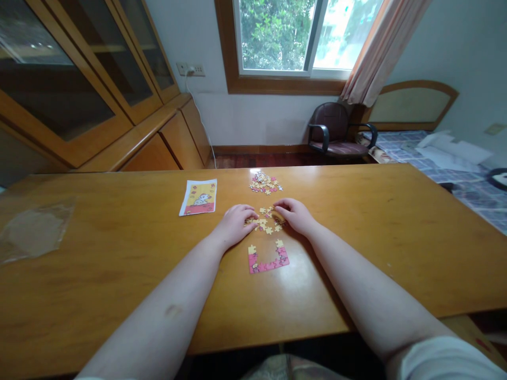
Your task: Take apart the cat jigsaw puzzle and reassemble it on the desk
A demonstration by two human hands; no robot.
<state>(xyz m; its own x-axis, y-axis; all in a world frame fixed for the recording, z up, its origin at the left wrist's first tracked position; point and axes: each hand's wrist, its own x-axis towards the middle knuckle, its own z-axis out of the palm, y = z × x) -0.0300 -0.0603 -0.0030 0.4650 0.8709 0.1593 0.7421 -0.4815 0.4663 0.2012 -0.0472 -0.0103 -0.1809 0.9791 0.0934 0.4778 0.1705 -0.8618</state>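
Both my forearms reach across a wooden table (376, 237). My left hand (234, 222) rests knuckles up with fingers curled, its fingertips on a small cluster of loose yellow puzzle pieces (267, 222). My right hand (293, 213) is curled at the cluster's right side, fingertips pinching a yellow piece. Just nearer me lies a partly joined pink and yellow puzzle frame (268, 258), U-shaped and flat. A second heap of loose pink and yellow pieces (265, 182) lies farther back.
A printed reference card (198, 197) lies left of the pieces. A crumpled clear plastic bag (35, 229) sits at the table's left end. Wooden glass-door cabinets (79, 79) stand left; a dark chair (336, 132) and a bed (455, 169) are behind.
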